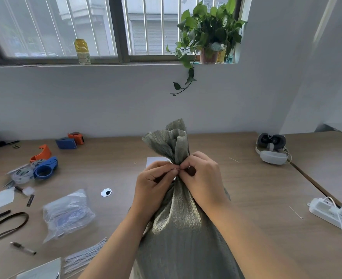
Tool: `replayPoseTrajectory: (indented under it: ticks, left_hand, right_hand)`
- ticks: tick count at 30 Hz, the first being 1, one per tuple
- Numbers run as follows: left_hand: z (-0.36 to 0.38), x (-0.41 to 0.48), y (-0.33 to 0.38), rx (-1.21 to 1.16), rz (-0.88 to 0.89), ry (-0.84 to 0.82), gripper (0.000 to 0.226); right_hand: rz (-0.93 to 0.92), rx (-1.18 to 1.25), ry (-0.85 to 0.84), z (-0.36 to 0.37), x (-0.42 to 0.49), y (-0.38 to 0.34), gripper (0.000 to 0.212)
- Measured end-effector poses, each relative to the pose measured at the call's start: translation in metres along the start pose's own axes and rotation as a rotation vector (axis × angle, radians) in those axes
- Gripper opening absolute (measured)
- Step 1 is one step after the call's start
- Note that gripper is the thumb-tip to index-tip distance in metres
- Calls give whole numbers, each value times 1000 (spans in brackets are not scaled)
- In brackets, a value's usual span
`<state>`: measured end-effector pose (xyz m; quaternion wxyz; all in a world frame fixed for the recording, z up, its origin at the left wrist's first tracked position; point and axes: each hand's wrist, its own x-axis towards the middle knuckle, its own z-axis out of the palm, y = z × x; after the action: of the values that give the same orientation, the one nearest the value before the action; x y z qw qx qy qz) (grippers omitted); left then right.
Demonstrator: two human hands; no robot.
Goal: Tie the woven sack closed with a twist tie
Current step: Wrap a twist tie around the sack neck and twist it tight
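Note:
A grey-green woven sack (181, 228) stands upright on the wooden table (256, 188) right in front of me, its mouth gathered into a narrow neck with the top flaring above. My left hand (153, 186) and my right hand (203, 178) meet at the neck, fingertips pinched together at its front. The twist tie is almost wholly hidden between my fingertips; only a small pale bit shows below them. A bundle of white twist ties (83, 256) lies at the near left.
Blue and orange tape dispensers (45, 168) lie at the left, with a clear plastic bag (67, 212), a strap and a pen. A headset (271, 152) sits at the far right and a power strip (333, 214) at the right edge. A plant hangs from the windowsill.

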<state>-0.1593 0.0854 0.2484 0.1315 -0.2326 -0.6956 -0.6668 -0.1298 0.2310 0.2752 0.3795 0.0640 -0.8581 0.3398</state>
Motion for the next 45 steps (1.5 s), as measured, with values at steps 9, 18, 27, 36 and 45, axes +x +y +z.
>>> replayPoseTrajectory:
  ticks: [9,18,27,36,45]
  left_hand:
    - [0,3,-1,11,-42,-80,19]
    - [3,8,1,4,-112,-22,33]
    - [3,7,-2,-62,-142,6,23]
    - [-2,4,-4,-125,-169,32,24]
    - [2,4,-6,-156,-175,1,30]
  right_hand:
    - [57,161,-96,-7,0,4,17]
    - [40,298,-217,-14,-1,13,8]
    - [223,493,-225,-11,3,12,12]
    - [161,446,-349,-14,-1,13,28]
    - [255,389,-231,-14,0,6,26]
